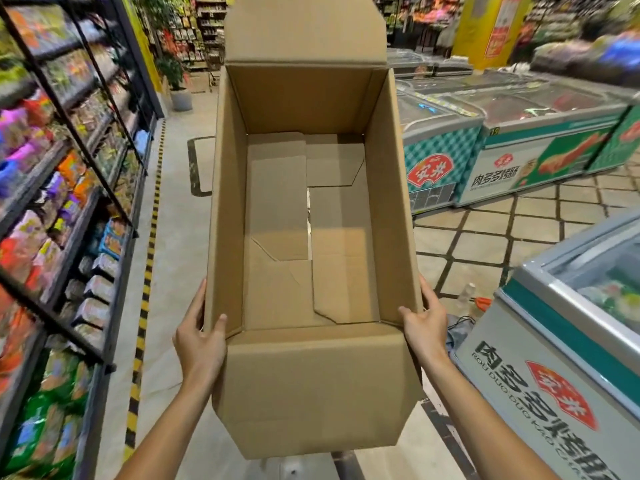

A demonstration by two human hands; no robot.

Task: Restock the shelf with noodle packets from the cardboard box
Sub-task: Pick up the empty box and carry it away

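A large brown cardboard box (pixel 225 202) fills the middle of the view, held up in front of me with its flaps open. Its inside shows only bare cardboard bottom flaps; no packets are visible in it. My left hand (pixel 201 337) grips the box's near left corner, thumb over the rim. My right hand (pixel 424 323) grips the near right corner the same way. The shelf (pixel 86 209) runs along the left, its black-framed tiers packed with colourful noodle packets (pixel 104 289).
Chest freezers stand on the right, one close by (pixel 554 341) and a row further back (pixel 502 147). A yellow-black striped line (pixel 147 271) marks the floor beside the shelf. A trolley handle (pixel 195 168) shows behind the box. A bottle and bag (pixel 465 303) lie on the tiled floor.
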